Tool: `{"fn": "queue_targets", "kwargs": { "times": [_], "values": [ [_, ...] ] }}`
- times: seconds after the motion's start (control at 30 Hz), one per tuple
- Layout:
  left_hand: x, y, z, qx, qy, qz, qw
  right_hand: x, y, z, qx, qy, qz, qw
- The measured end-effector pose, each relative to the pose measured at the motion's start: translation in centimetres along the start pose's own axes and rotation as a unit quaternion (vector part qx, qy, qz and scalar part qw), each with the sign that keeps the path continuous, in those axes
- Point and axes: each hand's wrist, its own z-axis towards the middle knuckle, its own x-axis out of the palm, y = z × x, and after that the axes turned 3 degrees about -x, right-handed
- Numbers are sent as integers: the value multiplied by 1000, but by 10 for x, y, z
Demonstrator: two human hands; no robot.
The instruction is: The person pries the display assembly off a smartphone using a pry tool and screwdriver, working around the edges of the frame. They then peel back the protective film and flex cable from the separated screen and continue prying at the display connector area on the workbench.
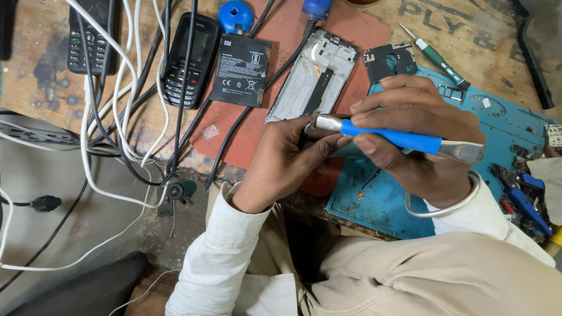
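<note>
My right hand [410,131] grips a blue-handled screwdriver with silver ends [392,138], held level, its tip pointing left into my left hand. My left hand [287,161] is curled around a small dark part at the screwdriver's tip; the part is mostly hidden by my fingers. Both hands hover over the front edge of the bench, just below an opened phone frame [313,75] lying on a red mat [281,35]. A silver bangle [448,206] circles my right wrist.
A black phone battery [241,70], two black keypad phones [188,58] [88,35], a black phone cover piece [390,59], a green screwdriver [439,58], a blue work mat [503,126] and blue pliers [524,199] lie on the wooden bench. White and black cables [117,117] hang at left.
</note>
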Motion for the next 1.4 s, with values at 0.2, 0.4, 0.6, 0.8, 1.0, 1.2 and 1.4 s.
{"fn": "queue_targets", "kwargs": {
  "times": [0.2, 0.4, 0.6, 0.8, 1.0, 1.2, 1.4],
  "values": [
    [-1, -1, -1, -49, 2, -50, 998, 4, 4, 1, -13, 54, -12, 998],
    [-2, 0, -2, -46, 6, -26, 999, 1, 2, -1, 51, -33, 24, 998],
    [0, -1, -2, -36, -5, -52, 998, 4, 1, 0, -46, 19, -1, 999],
    [1, -9, -3, -71, -21, -20, 997, -7, -6, -2, 247, -177, -5, 953],
    [0, -12, -2, -62, -23, -18, 998, -4, -20, -6, 241, -19, 23, 970],
    [-2, -12, -5, -71, -20, -22, 997, -4, -28, -8, 274, -71, 47, 958],
    [-2, -11, -4, -39, -17, -17, 999, -14, -35, -15, 337, -53, 45, 939]
  ]
}}
